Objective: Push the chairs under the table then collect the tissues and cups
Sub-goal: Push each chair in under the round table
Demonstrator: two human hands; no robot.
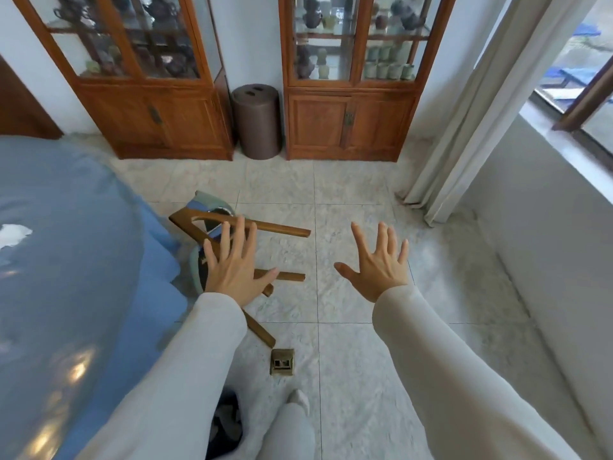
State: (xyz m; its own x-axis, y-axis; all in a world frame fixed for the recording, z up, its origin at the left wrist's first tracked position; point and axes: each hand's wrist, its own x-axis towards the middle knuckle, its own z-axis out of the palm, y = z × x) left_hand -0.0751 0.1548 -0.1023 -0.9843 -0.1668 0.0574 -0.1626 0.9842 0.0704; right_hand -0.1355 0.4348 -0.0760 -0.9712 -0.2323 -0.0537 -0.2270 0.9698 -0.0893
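both hands are held out with fingers spread, gripping nothing. the left hand (234, 267) is over the wooden chair (275, 229), which sits partly under the blue-covered table (66, 200); whether it touches cannot be told. the right hand (378, 263) is over the floor tiles (365, 194). a white tissue (15, 234) lies on the table.

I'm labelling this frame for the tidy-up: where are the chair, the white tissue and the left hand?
chair (282, 228): head view, on its upper wooden rail.
white tissue (15, 234): head view, middle of the white sheet.
left hand (232, 273): head view, back of the hand.
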